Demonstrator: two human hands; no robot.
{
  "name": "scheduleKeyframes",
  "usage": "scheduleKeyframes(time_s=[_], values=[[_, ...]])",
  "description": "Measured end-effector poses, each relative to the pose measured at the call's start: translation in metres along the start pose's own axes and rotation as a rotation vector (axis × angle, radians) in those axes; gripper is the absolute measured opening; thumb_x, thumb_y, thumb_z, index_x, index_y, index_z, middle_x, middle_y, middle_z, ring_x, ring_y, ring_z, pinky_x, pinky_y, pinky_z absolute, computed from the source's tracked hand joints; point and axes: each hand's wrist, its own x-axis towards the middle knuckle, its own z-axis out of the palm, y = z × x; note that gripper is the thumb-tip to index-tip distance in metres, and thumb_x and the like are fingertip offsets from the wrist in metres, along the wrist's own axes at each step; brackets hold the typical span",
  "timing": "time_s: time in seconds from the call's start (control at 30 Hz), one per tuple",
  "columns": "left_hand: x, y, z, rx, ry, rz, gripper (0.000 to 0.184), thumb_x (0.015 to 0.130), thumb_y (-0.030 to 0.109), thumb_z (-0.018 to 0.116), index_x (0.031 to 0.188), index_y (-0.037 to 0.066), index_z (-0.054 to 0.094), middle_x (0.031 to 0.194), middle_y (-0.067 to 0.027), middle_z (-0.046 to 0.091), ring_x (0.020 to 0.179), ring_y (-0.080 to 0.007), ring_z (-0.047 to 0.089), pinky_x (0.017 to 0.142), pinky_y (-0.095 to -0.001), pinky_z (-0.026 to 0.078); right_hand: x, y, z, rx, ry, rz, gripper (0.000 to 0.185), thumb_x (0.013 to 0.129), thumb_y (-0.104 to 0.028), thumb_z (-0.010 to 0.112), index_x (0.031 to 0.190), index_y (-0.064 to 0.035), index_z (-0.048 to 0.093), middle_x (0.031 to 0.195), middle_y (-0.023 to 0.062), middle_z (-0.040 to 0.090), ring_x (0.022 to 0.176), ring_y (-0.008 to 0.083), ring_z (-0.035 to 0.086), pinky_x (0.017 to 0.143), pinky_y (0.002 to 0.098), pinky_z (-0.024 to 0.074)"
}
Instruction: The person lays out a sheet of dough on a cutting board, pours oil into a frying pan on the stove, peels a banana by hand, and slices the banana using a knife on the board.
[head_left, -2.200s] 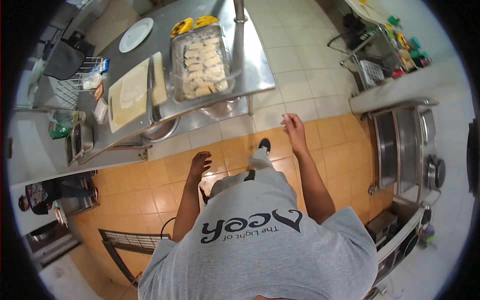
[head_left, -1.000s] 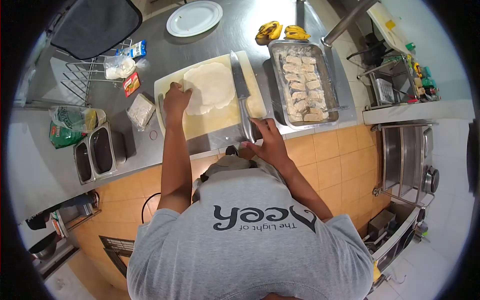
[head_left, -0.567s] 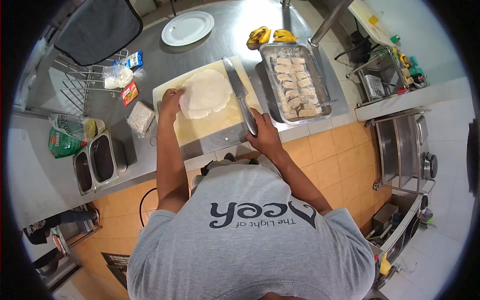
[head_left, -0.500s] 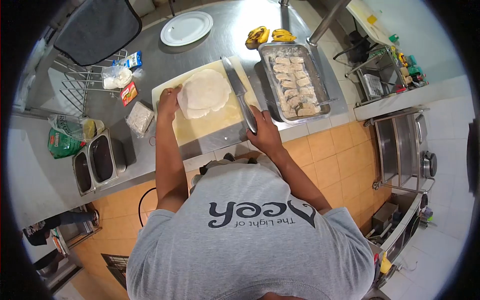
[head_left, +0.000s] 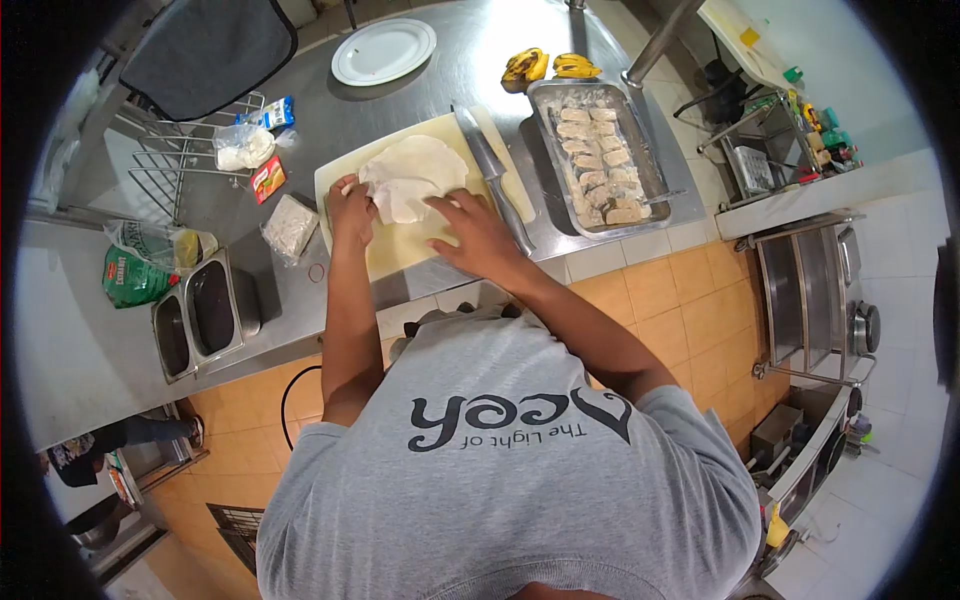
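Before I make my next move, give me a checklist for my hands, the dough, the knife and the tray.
1. Left hand at the dough's left edge: ok.
2. Right hand off the knife: ok, it is at the dough's near side.
3. Dough smooth: not ok, a fold or crease shows across it.
4. Dough loose from the board: cannot tell, its underside is hidden.
5. Knife handle well back from the table's near edge: not ok, its end lies close.
6. Tray apart from the board: ok.

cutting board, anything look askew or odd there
The knife does: its handle juts past the near edge of the cutting board toward the table's front edge, beside the right hand, so it could get knocked.
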Motion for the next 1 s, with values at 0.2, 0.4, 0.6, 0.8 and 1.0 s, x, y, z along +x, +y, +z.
scheduleKeyframes(time_s=[0.2, 0.4, 0.6, 0.8, 1.0], values=[[-0.03, -0.016, 0.004, -0.31, 0.002, -0.108, 0.037, 0.088, -0.004, 0.044, 0.123, 0.007, 0.037, 0.103, -0.0139, 0.055, 0.081, -0.021, 0.06, 0.071, -0.033, 0.055, 0.038, -0.011, 0.044, 0.049, 0.126, -0.035, 0.051, 0.069, -0.015, 0.074, 0.115, -0.0114, 0.053, 0.107, 0.0128, 0.05, 0.096, 0.0348, 0.051, 0.078, 0.0417, 0.0494], [-0.068, 0.009, 0.002, -0.094, -0.182, 0.043, 0.034, 0.09, 0.001, 0.046, 0.123, 0.006, 0.051, 0.108, -0.0118, 0.059, 0.092, -0.0187, 0.061, 0.076, -0.0303, 0.054, 0.042, 0.001, 0.045, 0.22, 0.207, -0.063, 0.035, 0.073, -0.005, 0.067, 0.106, -0.0077, 0.06, 0.09, 0.0117, 0.063, 0.083, 0.0293, 0.063, 0.072, 0.0359, 0.0509], [-0.089, 0.052, -0.012, 0.75, -0.254, 0.626, 0.025, 0.088, 0.008, 0.062, 0.112, 0.001, 0.059, 0.099, -0.0065, 0.059, 0.084, -0.0086, 0.059, 0.07, -0.0231, 0.048, 0.052, -0.021, -0.021, 0.198, 0.159, -0.056, 0.013, 0.076, -0.005, 0.066, 0.089, -0.0045, 0.068, 0.086, 0.0116, 0.068, 0.074, 0.0264, 0.066, 0.065, 0.0324, 0.0506], [-0.099, 0.105, 0.007, 0.711, -0.333, 0.674, 0.016, 0.085, 0.011, 0.069, 0.093, -0.002, 0.064, 0.088, -0.0014, 0.053, 0.074, -0.0069, 0.049, 0.064, -0.0212, 0.042, 0.083, -0.026, -0.069, 0.065, 0.158, -0.231, 0.013, 0.076, -0.01, 0.07, 0.089, -0.0068, 0.069, 0.086, 0.0098, 0.069, 0.078, 0.0254, 0.066, 0.07, 0.0325, 0.0515], [-0.056, 0.118, 0.015, 0.835, -0.291, 0.916, 0.017, 0.082, 0.009, 0.07, 0.093, -0.003, 0.066, 0.107, -0.0078, 0.06, 0.091, -0.0145, 0.059, 0.077, -0.0244, 0.048, 0.122, -0.003, -0.076, 0.014, 0.084, -0.221, 0.012, 0.078, -0.015, 0.069, 0.088, -0.0081, 0.068, 0.086, 0.0095, 0.068, 0.079, 0.0265, 0.065, 0.071, 0.035, 0.051]])
